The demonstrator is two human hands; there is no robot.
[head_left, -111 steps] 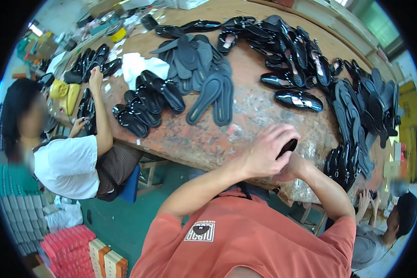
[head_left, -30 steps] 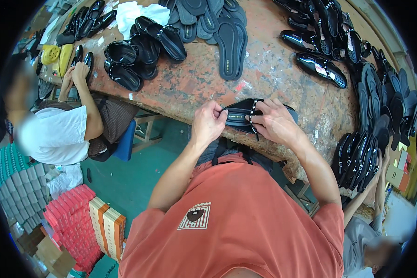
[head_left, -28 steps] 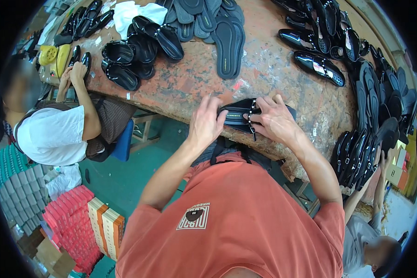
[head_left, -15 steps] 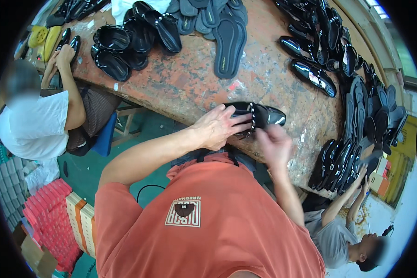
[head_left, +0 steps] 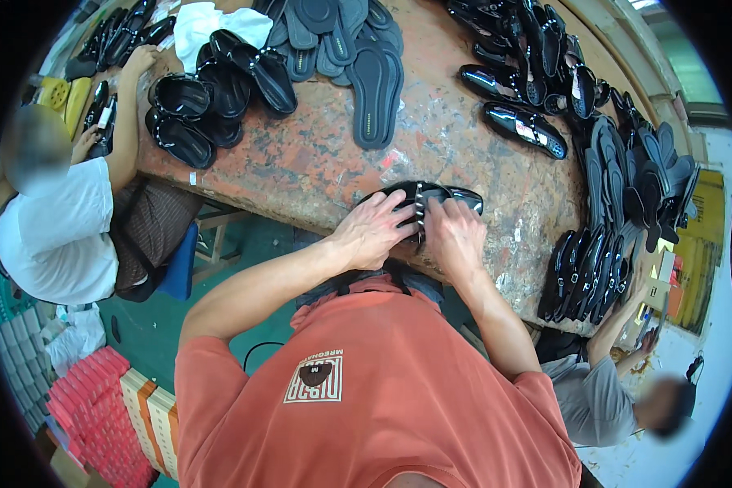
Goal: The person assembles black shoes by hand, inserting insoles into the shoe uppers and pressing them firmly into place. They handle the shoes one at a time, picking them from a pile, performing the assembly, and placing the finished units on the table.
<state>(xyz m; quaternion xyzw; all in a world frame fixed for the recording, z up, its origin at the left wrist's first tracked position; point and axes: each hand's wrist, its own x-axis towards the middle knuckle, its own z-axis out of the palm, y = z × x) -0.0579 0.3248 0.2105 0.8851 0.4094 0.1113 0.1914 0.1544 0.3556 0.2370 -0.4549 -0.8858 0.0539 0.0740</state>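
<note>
A black patent shoe (head_left: 470,196) with a studded strap lies at the table's near edge, its shiny toe pointing right. My left hand (head_left: 372,231) grips its heel side, with the fingers reaching into the opening beside the strap. My right hand (head_left: 455,234) is closed at the studded strap (head_left: 420,203), its fingers bent down over the front of the shoe. Whether it also pinches something small is hidden under the fingers.
Black shoes (head_left: 183,98) and grey insoles (head_left: 374,98) lie across the scuffed table (head_left: 301,154). More shoes (head_left: 525,128) and stacked insoles (head_left: 606,171) line the right side. One co-worker (head_left: 65,220) sits at left, another (head_left: 598,398) at right.
My right hand, blurred near the toe before, has come left onto the studded strap. The left hand stays on the shoe. The left co-worker has stretched an arm toward the shoes at the far left.
</note>
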